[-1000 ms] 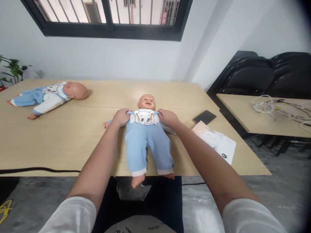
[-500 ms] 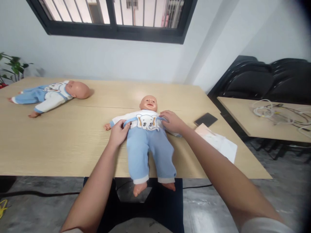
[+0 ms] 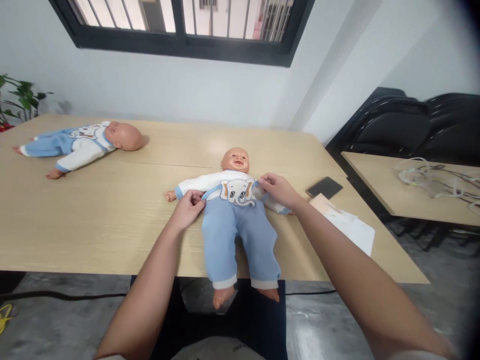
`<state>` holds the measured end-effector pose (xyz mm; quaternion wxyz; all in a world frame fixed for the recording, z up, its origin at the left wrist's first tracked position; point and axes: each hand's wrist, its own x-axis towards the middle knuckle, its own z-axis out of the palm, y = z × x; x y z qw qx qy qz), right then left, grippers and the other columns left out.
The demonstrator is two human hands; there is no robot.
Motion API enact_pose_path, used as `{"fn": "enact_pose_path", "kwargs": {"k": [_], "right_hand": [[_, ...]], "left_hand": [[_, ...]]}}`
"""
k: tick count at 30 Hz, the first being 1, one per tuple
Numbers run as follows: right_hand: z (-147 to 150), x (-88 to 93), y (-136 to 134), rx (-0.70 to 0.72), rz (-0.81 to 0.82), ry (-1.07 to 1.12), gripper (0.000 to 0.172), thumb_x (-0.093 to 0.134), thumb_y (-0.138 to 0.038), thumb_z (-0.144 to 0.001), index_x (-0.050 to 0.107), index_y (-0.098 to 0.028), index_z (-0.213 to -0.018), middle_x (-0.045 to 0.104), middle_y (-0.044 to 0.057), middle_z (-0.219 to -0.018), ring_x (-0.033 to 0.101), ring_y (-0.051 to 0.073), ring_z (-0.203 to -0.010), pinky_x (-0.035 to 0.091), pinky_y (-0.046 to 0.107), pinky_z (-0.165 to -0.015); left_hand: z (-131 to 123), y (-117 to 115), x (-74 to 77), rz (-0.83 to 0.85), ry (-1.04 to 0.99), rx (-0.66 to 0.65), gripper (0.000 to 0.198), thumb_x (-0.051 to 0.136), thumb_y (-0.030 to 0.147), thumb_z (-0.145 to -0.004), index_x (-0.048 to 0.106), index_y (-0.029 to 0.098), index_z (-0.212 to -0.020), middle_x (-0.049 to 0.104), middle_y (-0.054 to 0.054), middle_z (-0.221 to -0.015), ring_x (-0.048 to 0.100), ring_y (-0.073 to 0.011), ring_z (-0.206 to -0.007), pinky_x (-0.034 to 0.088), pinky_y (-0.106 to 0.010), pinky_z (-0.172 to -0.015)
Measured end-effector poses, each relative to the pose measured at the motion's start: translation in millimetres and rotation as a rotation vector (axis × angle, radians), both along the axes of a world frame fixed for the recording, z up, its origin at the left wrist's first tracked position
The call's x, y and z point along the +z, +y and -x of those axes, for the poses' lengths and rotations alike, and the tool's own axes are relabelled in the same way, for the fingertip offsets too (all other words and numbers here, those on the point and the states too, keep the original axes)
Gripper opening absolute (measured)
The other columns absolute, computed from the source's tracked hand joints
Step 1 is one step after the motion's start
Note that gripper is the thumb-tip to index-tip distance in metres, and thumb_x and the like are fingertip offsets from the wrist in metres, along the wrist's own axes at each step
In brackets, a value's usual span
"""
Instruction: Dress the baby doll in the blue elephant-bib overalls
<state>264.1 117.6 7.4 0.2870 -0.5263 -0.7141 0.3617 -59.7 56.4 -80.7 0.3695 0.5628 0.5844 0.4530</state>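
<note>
A baby doll (image 3: 235, 159) lies on its back on the table, its feet past the front edge. It wears a white long-sleeved top and light blue overalls (image 3: 225, 235) with an elephant patch (image 3: 238, 192) on the bib. My left hand (image 3: 187, 209) is at the doll's waist on the left, thumb and fingers pinched on the end of a blue strap (image 3: 213, 191) that runs to the patch. At the patch's right side, my right hand (image 3: 279, 190) pinches the other blue strap, mostly hidden behind the fingers.
A second doll (image 3: 88, 142) in like clothes lies at the table's far left. Right of my right arm are a dark phone (image 3: 324, 187) and some papers (image 3: 352, 227). Cables (image 3: 431, 177) lie on another table, with stacked black chairs (image 3: 393, 120) behind.
My left hand has come down a little along the doll's side, lowering the strap. My right hand has drawn slightly outward from the patch. The whole view has shifted slightly.
</note>
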Motion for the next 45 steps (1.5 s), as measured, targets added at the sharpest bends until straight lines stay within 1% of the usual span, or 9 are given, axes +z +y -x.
{"fn": "enact_pose_path", "kwargs": {"k": [3,10,16,23,29,34,37,40,45], "right_hand": [[-12,0.5,-8,0.03,0.037,0.013,0.025,0.064,-0.045,-0.084,0.064,-0.021,-0.092,0.065,0.001,-0.083,0.056,0.017,-0.073,0.044,0.028,-0.065],[-16,-14.6,-14,-0.158,-0.093,0.015,0.025,0.068,-0.044,-0.078,0.061,-0.021,-0.086,0.065,0.003,-0.085,0.057,0.017,-0.072,0.046,0.03,-0.066],[-8,-20.4,-20,0.031,0.08,0.148,0.036,0.074,-0.053,-0.079,0.059,-0.023,-0.091,0.062,-0.001,-0.08,0.055,0.014,-0.069,0.044,0.027,-0.063],[-15,-4.7,-28,0.084,0.159,0.174,0.033,0.07,-0.053,-0.082,0.062,-0.021,-0.09,0.067,0.002,-0.086,0.058,0.016,-0.076,0.046,0.029,-0.067],[-10,-10.6,-33,-0.191,-0.222,-0.085,0.017,0.059,-0.038,-0.084,0.062,-0.023,-0.09,0.061,0.0,-0.075,0.055,0.017,-0.07,0.042,0.029,-0.067],[7,-25.7,-44,-0.469,-0.386,-0.417,0.025,0.047,-0.032,-0.092,0.065,-0.021,-0.106,0.06,0.003,-0.071,0.059,0.023,-0.074,0.039,0.033,-0.07],[12,-31.2,-44,-0.397,-0.339,-0.509,0.027,0.048,-0.031,-0.092,0.064,-0.02,-0.11,0.065,0.006,-0.078,0.06,0.027,-0.079,0.039,0.034,-0.071],[25,-26.9,-39,-0.264,-0.479,-0.522,0.033,0.051,-0.033,-0.093,0.063,-0.016,-0.119,0.069,0.014,-0.102,0.06,0.03,-0.096,0.043,0.039,-0.085],[86,-3.8,-25,0.201,-0.743,-0.611,0.043,0.052,-0.039,-0.101,0.06,-0.018,-0.137,0.067,0.016,-0.119,0.055,0.032,-0.114,0.039,0.042,-0.098]], "left_hand": [[-1,-2,1.8,0.032,0.09,-0.032,0.018,0.066,0.038,-0.086,0.063,0.02,-0.086,0.059,0.002,-0.073,0.054,-0.0149,-0.067,0.044,-0.028,-0.065],[-8,-3,8.6,-0.283,0.18,0.32,0.012,0.062,0.02,-0.082,0.061,0.022,-0.095,0.062,-0.001,-0.084,0.06,-0.0174,-0.076,0.05,-0.031,-0.075],[-13,-1,12.3,-0.27,0.218,0.063,0.027,0.062,0.035,-0.093,0.066,0.022,-0.116,0.07,-0.008,-0.114,0.065,-0.0227,-0.103,0.052,-0.037,-0.094],[-8,5,16.0,-0.25,0.28,-0.027,0.022,0.061,0.04,-0.095,0.073,0.023,-0.103,0.072,-0.006,-0.105,0.065,-0.0234,-0.1,0.051,-0.036,-0.091],[-17,-1,33.5,-0.367,0.299,0.223,0.021,0.061,0.031,-0.094,0.073,0.024,-0.11,0.069,-0.005,-0.101,0.061,-0.0196,-0.082,0.05,-0.034,-0.083],[-27,-4,37.4,-0.364,0.409,0.396,0.006,0.063,0.024,-0.09,0.063,0.023,-0.096,0.065,-0.004,-0.096,0.059,-0.0199,-0.078,0.047,-0.037,-0.085],[-27,0,30.3,-0.343,0.43,0.364,0.006,0.063,0.021,-0.089,0.059,0.023,-0.094,0.064,-0.004,-0.095,0.059,-0.0206,-0.08,0.046,-0.036,-0.084],[-26,5,23.2,-0.349,0.408,0.315,0.008,0.061,0.018,-0.088,0.057,0.023,-0.094,0.062,-0.004,-0.093,0.058,-0.0209,-0.08,0.046,-0.035,-0.081],[-25,8,20.0,-0.343,0.41,0.304,0.009,0.062,0.016,-0.087,0.058,0.024,-0.092,0.062,-0.004,-0.093,0.059,-0.0222,-0.087,0.047,-0.035,-0.085]]}}
